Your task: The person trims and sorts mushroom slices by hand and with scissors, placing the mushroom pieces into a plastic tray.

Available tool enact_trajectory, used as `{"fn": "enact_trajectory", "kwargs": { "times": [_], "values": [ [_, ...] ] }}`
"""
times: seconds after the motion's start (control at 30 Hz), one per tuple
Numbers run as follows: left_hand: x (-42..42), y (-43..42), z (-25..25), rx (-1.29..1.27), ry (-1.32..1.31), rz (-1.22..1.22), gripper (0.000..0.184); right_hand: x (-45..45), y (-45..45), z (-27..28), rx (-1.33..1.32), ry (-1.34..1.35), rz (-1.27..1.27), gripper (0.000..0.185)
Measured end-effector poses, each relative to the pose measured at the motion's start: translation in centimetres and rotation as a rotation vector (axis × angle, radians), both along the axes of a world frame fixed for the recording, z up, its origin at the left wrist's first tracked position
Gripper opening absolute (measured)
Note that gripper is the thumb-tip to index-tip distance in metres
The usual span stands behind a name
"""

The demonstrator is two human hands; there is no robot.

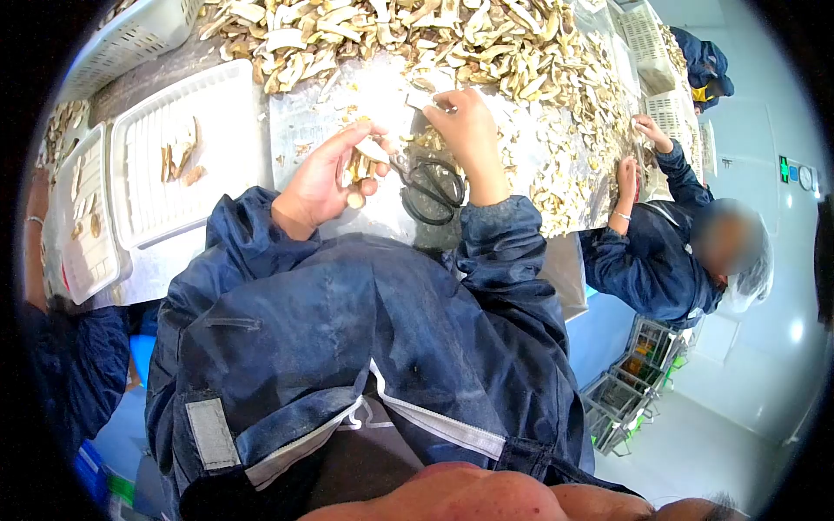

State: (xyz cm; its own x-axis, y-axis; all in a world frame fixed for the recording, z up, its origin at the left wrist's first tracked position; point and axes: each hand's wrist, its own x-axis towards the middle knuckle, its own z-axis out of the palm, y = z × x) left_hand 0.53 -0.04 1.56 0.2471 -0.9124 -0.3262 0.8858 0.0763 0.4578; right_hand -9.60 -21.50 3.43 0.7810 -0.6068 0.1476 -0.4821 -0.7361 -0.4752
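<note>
Several sliced, dried-looking mushroom pieces (pixel 371 152) rest in my left hand (pixel 323 178), its fingers curled round them. To the right, my right hand (pixel 469 130) pinches a small pale slice (pixel 420 101) between thumb and fingers, just above the metal tabletop. Black-handled scissors (pixel 432 189) lie on the table between my two hands, touching neither as far as I can see. Small slices and crumbs are scattered around them. Beyond my hands spreads a large heap of brown and cream slices (pixel 521 43).
Left of me are a white ribbed tray (pixel 234 130) with a few slices, a narrower tray (pixel 91 269) and a white basket (pixel 143 43). A co-worker (pixel 647 252) works at the right; another person's arm (pixel 36 226) shows at far left. Crates (pixel 638 369) stand lower right.
</note>
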Motion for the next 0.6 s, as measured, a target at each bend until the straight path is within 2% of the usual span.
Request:
{"fn": "enact_trajectory", "kwargs": {
  "times": [0.1, 0.2, 0.3, 0.4, 0.5, 0.53, 0.6],
  "values": [
    [0.1, 0.1, -0.5, -0.036, 0.022, 0.001, 0.034, -0.2, 0.1, -0.2, 0.024, 0.059, 0.021, 0.028],
    [0.4, 0.1, -1.7, -0.078, 0.046, 0.001, 0.037, -0.2, 0.6, 1.1, 0.34, 0.104, -0.081, 0.027],
    [0.1, -0.1, -0.9, -0.066, 0.042, 0.028, 0.044, -0.6, 1.8, 3.9, 0.746, -0.041, 0.008, 0.024],
    [0.0, -0.6, 0.2, -0.049, 0.087, 0.043, 0.051, 0.1, 3.1, 5.0, 0.902, -0.12, 0.277, 0.025],
    [0.1, -0.5, 0.1, -0.045, 0.077, 0.08, 0.048, 2.1, 1.2, 3.5, 0.481, -0.093, 0.048, 0.028],
    [0.1, -0.4, -0.5, -0.053, 0.056, 0.082, 0.046, 2.8, 0.0, 2.1, 0.136, -0.085, 0.078, 0.026],
    [0.4, -0.2, -1.6, -0.09, 0.048, 0.068, 0.042, 3.0, -1.9, -1.5, -0.132, -0.115, 0.111, 0.025]
  ]
}}
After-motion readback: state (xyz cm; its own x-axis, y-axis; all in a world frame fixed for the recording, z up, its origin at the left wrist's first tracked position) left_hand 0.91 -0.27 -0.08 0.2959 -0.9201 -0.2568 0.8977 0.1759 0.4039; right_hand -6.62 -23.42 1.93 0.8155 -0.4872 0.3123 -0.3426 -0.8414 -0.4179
